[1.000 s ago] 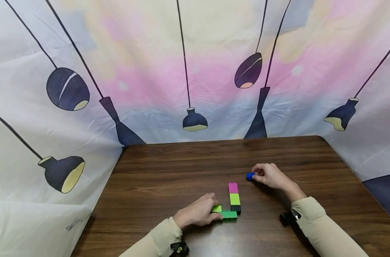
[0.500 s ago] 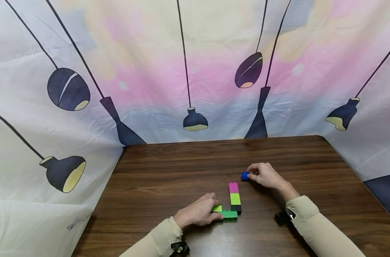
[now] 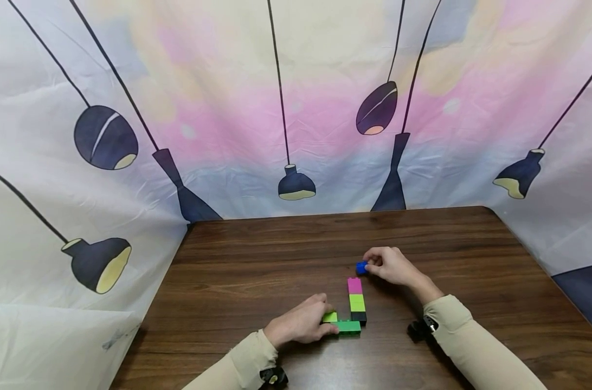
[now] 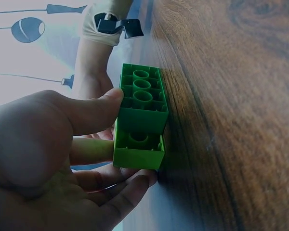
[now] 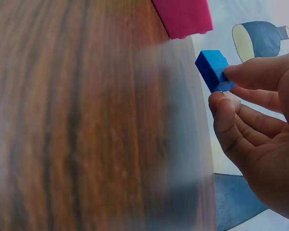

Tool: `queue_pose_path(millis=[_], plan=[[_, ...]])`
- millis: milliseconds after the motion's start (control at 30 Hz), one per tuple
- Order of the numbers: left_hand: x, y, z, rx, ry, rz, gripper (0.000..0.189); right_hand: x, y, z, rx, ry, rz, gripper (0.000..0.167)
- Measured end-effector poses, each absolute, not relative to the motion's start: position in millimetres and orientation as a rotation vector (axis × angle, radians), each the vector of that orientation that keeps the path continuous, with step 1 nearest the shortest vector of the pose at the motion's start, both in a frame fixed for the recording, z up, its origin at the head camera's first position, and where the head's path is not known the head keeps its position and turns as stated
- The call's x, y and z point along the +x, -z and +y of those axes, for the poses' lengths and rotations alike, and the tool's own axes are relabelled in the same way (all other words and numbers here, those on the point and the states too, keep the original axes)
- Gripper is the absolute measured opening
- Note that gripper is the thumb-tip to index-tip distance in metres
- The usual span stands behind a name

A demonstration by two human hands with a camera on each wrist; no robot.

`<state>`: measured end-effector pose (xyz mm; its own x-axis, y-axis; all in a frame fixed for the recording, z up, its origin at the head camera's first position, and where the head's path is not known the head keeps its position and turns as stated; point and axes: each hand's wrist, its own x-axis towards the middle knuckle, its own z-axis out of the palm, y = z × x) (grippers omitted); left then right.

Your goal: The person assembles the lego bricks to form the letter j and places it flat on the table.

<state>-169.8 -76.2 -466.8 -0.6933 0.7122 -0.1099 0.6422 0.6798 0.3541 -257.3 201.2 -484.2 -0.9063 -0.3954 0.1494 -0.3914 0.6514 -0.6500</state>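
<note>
Joined toy building bricks form an angular shape on the table: a long green brick (image 3: 348, 327) in front, a lime brick (image 3: 330, 316) at its left, and a column of black brick (image 3: 358, 317), lime brick (image 3: 356, 302) and pink brick (image 3: 354, 286) on the right. My left hand (image 3: 303, 319) grips the left end, thumb on the green brick and fingers around the lime one. The green brick's hollow underside faces the left wrist camera. Between thumb and fingertips, my right hand (image 3: 392, 265) pinches a small blue brick (image 5: 213, 70), just beyond the pink end.
The bricks lie on a dark wood-grain table (image 3: 257, 254). Behind it hangs a cloth backdrop (image 3: 237, 108) printed with lamps. A small black device (image 3: 274, 376) is strapped at the left wrist, another (image 3: 419, 329) at the right.
My right hand has carried the blue brick leftward, from right of the column to just behind its pink end. My left hand and the joined bricks have stayed in place.
</note>
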Motion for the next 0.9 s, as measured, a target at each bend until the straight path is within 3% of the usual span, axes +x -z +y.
queue_pose_path(millis=[900], plan=[[-170, 467, -76, 1.057, -0.418, 2.642, 0.034, -259, 491, 182, -0.663, 1.109, 2.816, 0.009]])
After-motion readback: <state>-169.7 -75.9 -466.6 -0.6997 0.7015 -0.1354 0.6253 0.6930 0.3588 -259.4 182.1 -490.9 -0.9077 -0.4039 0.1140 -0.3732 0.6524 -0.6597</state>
